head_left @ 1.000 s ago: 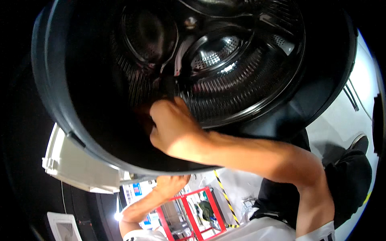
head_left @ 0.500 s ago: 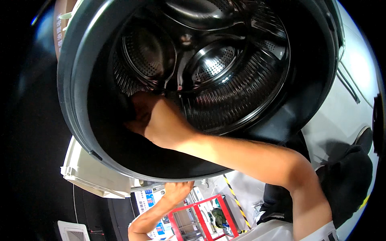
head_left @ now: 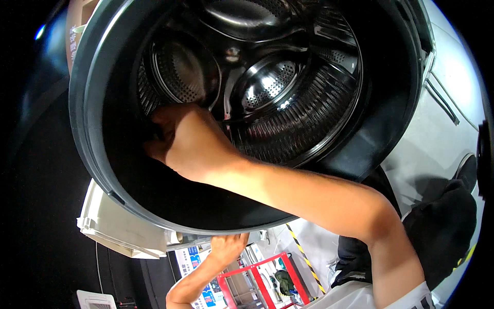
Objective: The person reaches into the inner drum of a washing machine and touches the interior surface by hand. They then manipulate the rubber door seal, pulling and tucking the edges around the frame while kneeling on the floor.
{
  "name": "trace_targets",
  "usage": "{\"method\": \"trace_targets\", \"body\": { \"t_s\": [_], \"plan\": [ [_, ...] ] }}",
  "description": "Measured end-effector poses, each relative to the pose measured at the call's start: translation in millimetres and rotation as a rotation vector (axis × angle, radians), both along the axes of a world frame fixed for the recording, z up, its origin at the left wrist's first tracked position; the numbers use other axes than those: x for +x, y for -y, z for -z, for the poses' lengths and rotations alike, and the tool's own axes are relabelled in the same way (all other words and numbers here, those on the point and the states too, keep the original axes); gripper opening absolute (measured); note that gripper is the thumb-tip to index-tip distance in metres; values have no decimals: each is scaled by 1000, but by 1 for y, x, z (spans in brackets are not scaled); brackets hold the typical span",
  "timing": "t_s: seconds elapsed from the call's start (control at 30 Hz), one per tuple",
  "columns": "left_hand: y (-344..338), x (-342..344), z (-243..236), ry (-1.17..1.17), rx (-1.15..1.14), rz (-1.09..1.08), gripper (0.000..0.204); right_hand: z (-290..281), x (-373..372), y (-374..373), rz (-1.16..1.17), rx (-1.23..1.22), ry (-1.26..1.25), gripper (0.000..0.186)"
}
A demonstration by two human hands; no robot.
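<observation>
A large black washing machine tub point(head_left: 85, 118) fills the upper view, with a shiny metal drum point(head_left: 293, 121) inside it. My right hand point(head_left: 193, 141) reaches into the tub, at the lower left by the drum's edge. Its thumb and fingers bend toward each other in deep shadow; whatever sits between them, if anything, cannot be made out. Below the tub's near rim is my left hand point(head_left: 228, 249), against the outside of the tub. The rim hides its fingertips, so its grip does not show.
An off-white plastic housing point(head_left: 121, 224) juts out at the tub's lower left. Beneath stands a red-framed cart point(head_left: 257, 280) holding various items. Yellow-black tape point(head_left: 303, 257) marks the floor. A person's dark-clothed leg point(head_left: 442, 226) and shoe point(head_left: 466, 174) are at right.
The tub and drum have shifted slightly left in view. My right hand has moved a little up and left along the drum's edge. My left hand stays at the rim.
</observation>
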State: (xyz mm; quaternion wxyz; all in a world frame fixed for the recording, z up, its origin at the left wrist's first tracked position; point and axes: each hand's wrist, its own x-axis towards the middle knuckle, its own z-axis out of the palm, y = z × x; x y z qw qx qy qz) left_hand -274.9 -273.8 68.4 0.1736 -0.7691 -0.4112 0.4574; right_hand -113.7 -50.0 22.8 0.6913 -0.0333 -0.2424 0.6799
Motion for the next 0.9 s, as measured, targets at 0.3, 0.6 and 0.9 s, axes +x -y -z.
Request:
{"method": "trace_targets", "body": {
  "t_s": [0.3, 0.6, 0.9],
  "plan": [
    [-6, 8, 3, 36, 47, 85, 19, -15, 12, -8, -38, -221, -273, 21],
    [-3, 8, 2, -13, -11, -4, 24, -12, 21, -22, -118, -104, -269, 20],
    [0, 7, -2, -7, 16, -16, 22, -14, 32, -22, -176, -259, -411, 25]
  ]
}}
